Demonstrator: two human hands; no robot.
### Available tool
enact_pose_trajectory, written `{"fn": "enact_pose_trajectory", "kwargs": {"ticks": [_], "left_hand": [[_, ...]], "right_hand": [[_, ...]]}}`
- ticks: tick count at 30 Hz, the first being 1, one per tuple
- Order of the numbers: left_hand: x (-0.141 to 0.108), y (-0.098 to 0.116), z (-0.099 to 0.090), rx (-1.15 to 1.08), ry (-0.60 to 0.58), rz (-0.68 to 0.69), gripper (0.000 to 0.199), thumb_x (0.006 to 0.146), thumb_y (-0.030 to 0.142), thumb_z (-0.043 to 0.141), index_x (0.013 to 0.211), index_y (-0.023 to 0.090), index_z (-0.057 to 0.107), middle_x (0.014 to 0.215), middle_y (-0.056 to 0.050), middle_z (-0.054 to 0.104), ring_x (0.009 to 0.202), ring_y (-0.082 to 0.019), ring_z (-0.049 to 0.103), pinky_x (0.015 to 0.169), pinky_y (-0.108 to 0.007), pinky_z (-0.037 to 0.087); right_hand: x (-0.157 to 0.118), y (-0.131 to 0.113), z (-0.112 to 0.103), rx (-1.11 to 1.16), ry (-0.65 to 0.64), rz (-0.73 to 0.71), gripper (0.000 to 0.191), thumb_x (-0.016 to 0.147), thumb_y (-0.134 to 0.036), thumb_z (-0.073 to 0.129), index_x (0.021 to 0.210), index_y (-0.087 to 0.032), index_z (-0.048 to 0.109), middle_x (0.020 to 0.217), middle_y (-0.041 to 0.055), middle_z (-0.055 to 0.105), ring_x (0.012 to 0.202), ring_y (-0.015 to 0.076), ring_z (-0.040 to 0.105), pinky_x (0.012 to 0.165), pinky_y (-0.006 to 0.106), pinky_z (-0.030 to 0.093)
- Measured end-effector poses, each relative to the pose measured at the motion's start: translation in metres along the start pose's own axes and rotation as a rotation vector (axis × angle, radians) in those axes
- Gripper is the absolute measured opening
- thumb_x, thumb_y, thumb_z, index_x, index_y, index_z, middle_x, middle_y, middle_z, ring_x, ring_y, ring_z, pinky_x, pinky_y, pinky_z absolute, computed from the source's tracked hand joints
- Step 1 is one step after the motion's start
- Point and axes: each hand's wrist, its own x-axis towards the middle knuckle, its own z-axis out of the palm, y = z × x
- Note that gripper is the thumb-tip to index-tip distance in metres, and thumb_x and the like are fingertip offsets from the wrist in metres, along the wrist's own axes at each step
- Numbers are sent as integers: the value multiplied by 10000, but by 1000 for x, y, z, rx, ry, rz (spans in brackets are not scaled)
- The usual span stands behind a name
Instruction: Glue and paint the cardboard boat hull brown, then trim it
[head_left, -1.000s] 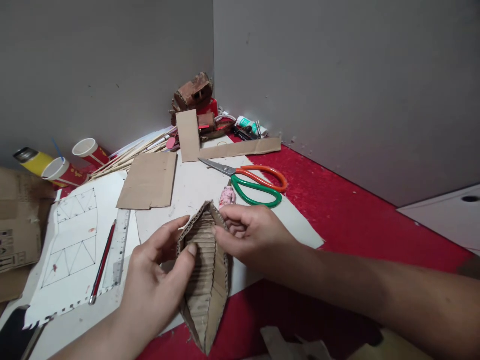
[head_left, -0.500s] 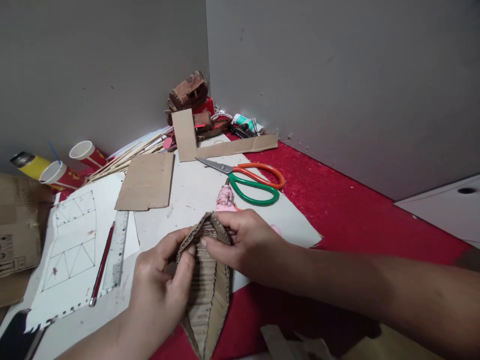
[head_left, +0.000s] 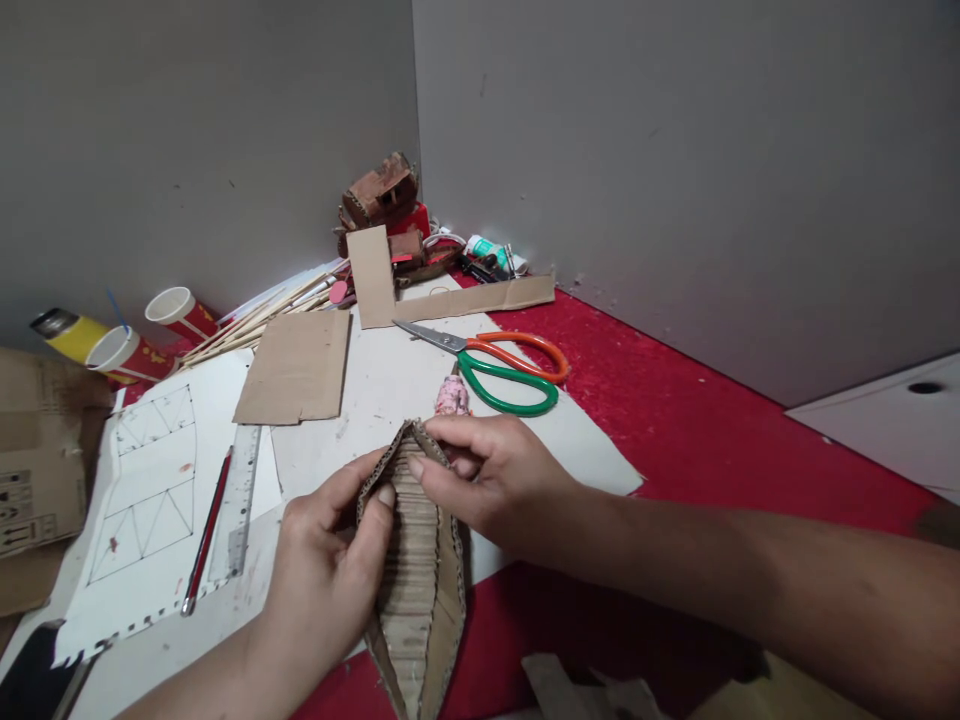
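A boat-shaped cardboard piece [head_left: 409, 590], with a ribbed floor and low side walls, points away from me at the near side of the table. My left hand [head_left: 330, 540] is closed on its left wall, thumb inside and fingers outside. Near the far tip, my right hand [head_left: 487, 475] pinches the right wall, its thumb on the inner side. Just beyond the tip lies a pink glue gun [head_left: 451, 395], partly hidden by my right hand. Scissors [head_left: 487, 360] with one orange and one green handle rest past it.
A flat cardboard sheet [head_left: 296, 365], a ruler [head_left: 236, 500], a red pen [head_left: 208, 530] and a drawing on paper [head_left: 146, 480] lie at the left. Paper cups [head_left: 171, 305], a yellow bottle [head_left: 67, 335] and wooden sticks [head_left: 277, 315] stand behind. An L-shaped cardboard strip [head_left: 472, 298] is farther back.
The walls at the far tip sit slightly wider apart around my thumbs. My right hand has shifted a little along the right wall, and the view has moved slightly.
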Motion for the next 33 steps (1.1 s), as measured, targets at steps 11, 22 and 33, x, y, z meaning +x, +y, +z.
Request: {"fn": "enact_pose_trajectory", "kwargs": {"ticks": [11,22,33], "left_hand": [[0,1,1,-31,-37,-41,301,948,285,589,1218,216,703,1026,-22,779,856,-165,702,765,-244,549],[-2,4,3,9,-90,30,304,953,262,574,1228,231,700,988,-7,783,798,-140,687,709,-222,544],[-4,2,3,-2,-35,34,305,951,251,581,1234,223,692,1020,-20,782,826,-155,706,727,-243,557]], "right_hand": [[0,3,2,-22,42,-45,303,812,-248,521,569,-220,342,503,-84,294,455,63,271,398,206,213],[-1,0,-1,-74,80,-90,334,842,-253,464,551,-216,304,501,-74,261,482,75,265,451,234,227],[-2,-7,-1,-86,6,0,259,772,-251,500,568,-217,343,507,-66,330,484,79,303,438,220,242]]}}
